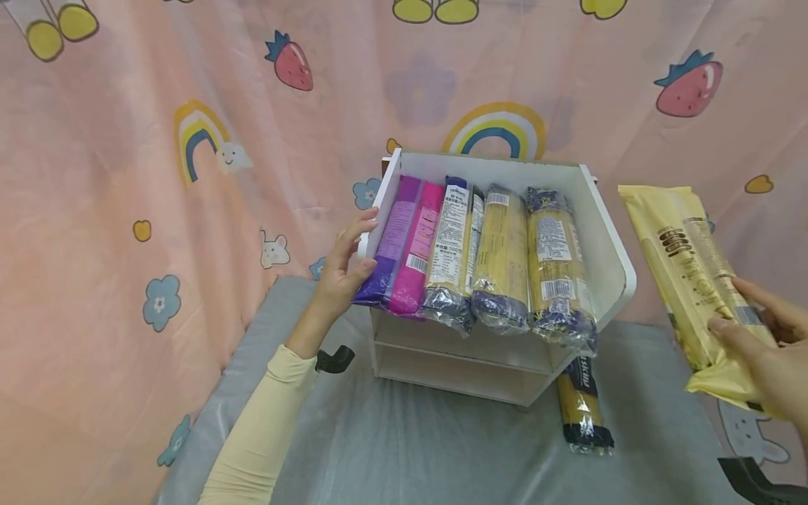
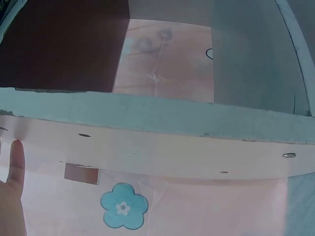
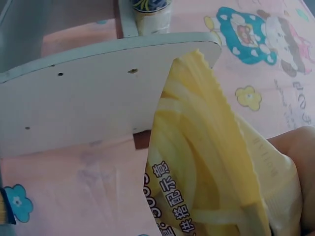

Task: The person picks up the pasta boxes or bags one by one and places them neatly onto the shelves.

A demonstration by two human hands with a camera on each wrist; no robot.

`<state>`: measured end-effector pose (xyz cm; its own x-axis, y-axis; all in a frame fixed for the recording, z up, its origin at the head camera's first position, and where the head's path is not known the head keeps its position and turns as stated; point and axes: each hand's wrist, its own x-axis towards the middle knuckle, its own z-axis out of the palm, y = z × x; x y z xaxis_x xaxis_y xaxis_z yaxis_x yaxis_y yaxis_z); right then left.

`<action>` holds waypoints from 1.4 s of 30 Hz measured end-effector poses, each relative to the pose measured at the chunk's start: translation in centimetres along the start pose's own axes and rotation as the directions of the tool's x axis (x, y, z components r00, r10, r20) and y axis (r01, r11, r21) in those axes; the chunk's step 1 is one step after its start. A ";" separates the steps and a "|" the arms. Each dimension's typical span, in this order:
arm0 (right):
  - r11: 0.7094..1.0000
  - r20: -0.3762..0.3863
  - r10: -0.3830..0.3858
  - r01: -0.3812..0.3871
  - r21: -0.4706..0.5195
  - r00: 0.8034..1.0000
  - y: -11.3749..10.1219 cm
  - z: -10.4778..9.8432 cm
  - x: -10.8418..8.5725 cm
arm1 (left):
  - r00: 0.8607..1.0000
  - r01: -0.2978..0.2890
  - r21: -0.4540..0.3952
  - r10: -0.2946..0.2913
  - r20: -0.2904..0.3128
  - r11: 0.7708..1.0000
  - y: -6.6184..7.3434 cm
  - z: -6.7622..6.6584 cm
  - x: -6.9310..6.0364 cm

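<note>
My right hand [image 1: 773, 344] grips a yellow noodle packet [image 1: 691, 280], thumb on its printed face, to the right of a small white shelf [image 1: 612, 259]. In the right wrist view the yellow packet [image 3: 202, 147] is beside the shelf's side panel [image 3: 88, 93]. My left hand [image 1: 341, 270] touches the shelf's left side; one straight finger [image 2: 16, 164] shows against that panel in the left wrist view. On the sloping top tier lie a purple-and-pink packet [image 1: 410, 245] and several clear packets of yellow noodles [image 1: 501, 252], side by side.
Below the top tier are lower shelf boards [image 1: 454, 372]. Another noodle packet [image 1: 582, 407] with dark ends lies on the grey cloth [image 1: 404, 449] by the shelf's right front corner. Behind hangs a pink patterned curtain [image 1: 328, 126].
</note>
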<state>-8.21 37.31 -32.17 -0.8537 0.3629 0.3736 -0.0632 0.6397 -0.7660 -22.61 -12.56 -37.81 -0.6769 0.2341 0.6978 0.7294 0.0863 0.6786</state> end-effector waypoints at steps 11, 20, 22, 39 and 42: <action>0.992 -0.021 -0.117 0.117 0.037 0.993 -2.8 0.0 1.5 | 1.000 0.015 0.014 -0.015 -0.002 1.000 0.1 0.0 0.0; 0.974 -0.015 -0.210 0.211 0.088 0.978 -5.8 -0.1 2.7 | 1.000 0.013 0.016 -0.013 0.002 1.000 -0.1 -0.1 0.0; 0.966 -0.010 -0.234 0.234 0.111 0.972 -6.3 -0.1 2.9 | 1.000 0.010 0.016 -0.010 0.000 1.000 -0.2 -0.1 0.0; 0.967 0.122 -0.227 0.209 0.144 0.966 -11.4 0.8 2.7 | 1.000 0.010 0.028 -0.010 -0.003 1.000 -0.2 -0.1 0.0; 0.966 0.136 -0.231 0.211 0.148 0.963 -12.1 1.0 2.4 | 1.000 0.006 0.023 -0.006 0.000 1.000 -0.1 -0.1 0.0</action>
<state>-10.03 29.71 -22.52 -0.8781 0.1096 0.4658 -0.3176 0.5947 -0.7386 -22.73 -12.66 -37.89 -0.6814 0.2334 0.6937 0.7273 0.1099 0.6774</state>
